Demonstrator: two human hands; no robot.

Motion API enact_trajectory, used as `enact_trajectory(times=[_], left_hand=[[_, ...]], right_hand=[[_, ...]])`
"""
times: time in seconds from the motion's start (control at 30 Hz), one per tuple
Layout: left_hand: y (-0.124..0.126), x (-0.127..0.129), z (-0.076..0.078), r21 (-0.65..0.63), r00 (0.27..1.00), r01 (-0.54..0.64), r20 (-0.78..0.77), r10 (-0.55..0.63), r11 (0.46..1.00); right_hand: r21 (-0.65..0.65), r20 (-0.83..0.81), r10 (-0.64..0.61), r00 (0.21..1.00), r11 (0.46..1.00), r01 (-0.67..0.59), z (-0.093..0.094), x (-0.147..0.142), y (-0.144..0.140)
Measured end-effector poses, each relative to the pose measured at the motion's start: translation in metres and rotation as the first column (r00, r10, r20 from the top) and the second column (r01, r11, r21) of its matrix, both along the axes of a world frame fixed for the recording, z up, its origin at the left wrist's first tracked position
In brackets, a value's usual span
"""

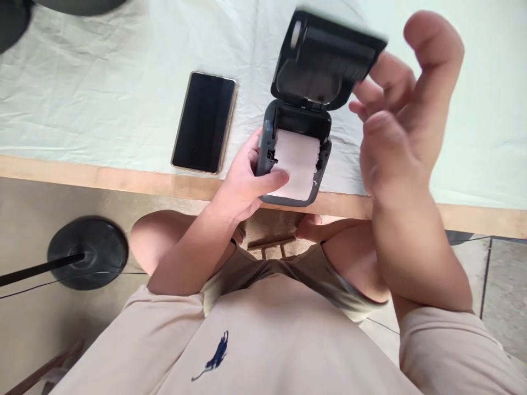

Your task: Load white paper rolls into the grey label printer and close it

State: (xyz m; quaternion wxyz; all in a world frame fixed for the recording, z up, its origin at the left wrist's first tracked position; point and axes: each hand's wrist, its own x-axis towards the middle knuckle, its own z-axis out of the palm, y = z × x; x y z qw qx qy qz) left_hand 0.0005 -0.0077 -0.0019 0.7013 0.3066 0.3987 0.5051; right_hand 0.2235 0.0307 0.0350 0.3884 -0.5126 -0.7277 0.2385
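A small black receipt printer (267,123) is held at the table's front edge, its lid (325,60) swung up and back. Inside its bay lies a white paper roll (298,151). My left hand (247,178) grips the printer body from the left, thumb resting on the paper and fingers around the side and underneath, partly hidden. To the right of the lid is my right hand (405,109), somewhat blurred, with thumb and index finger spread apart. Its other fingers reach the lid's right edge; whether they press on it I cannot tell.
A smartphone (205,122) with a dark screen lies left of the printer on the pale table cloth (102,99). Dark rounded objects (82,4) sit at the top left. Below the wooden table edge (82,173), a round black stand base (88,252) rests on the floor.
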Motion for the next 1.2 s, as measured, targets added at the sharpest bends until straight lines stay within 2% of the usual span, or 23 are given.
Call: enact_trajectory(times=[0.07,0.13,0.23,0.33,0.43,0.6,0.7,0.8,0.93,1.0,1.1,1.2], left_hand=[[0.001,-0.001,-0.001,0.008,1.0,-0.008,0.002,0.008,1.0],[0.0,-0.001,-0.001,0.007,1.0,-0.01,-0.003,0.01,1.0],[-0.001,0.001,0.0,-0.005,1.0,0.006,0.001,-0.006,1.0],[-0.001,0.004,0.003,0.002,0.995,0.024,0.101,-0.024,1.0],[0.002,0.007,0.008,0.002,0.983,0.006,0.186,-0.006,1.0],[0.007,0.007,0.01,-0.04,0.99,-0.044,0.132,0.049,0.998],[0.005,0.007,0.01,-0.013,0.973,-0.098,0.21,0.099,0.995],[0.003,0.008,0.009,0.021,0.963,-0.08,0.261,0.071,0.997],[0.003,0.008,0.005,0.01,0.984,-0.083,0.16,0.081,0.996],[0.004,0.008,0.004,0.019,0.982,-0.118,0.151,0.113,0.993],[0.006,0.01,0.006,0.029,0.971,-0.129,0.205,0.12,0.991],[0.006,0.012,0.01,-0.023,0.972,-0.094,0.216,0.097,0.995]], right_hand=[[0.098,-0.179,0.055,0.982,0.994,-0.037,-0.01,0.002,0.006],[0.127,-0.233,0.087,0.969,0.99,-0.059,-0.017,0.001,0.008],[-0.037,-0.229,0.124,0.966,0.99,-0.136,-0.02,-0.004,0.001],[-0.226,-0.199,0.177,0.964,0.949,-0.221,-0.019,-0.012,-0.009],[-0.253,-0.198,0.198,0.96,0.936,-0.245,-0.02,-0.018,-0.015],[-0.281,-0.089,0.146,0.985,0.945,-0.166,-0.016,-0.023,-0.016],[-0.244,-0.032,0.144,0.989,0.959,-0.147,-0.007,-0.021,-0.015],[-0.182,0.033,0.202,0.979,0.964,-0.193,0.003,-0.011,-0.013],[-0.152,0.102,0.337,0.936,0.935,-0.32,0.011,0.004,-0.013],[-0.12,0.101,0.355,0.929,0.932,-0.343,0.012,0.007,-0.014],[0.018,0.053,0.257,0.965,0.966,-0.259,0.012,0.005,-0.016],[0.212,-0.007,0.06,0.998,0.975,-0.057,0.011,-0.002,-0.019]])
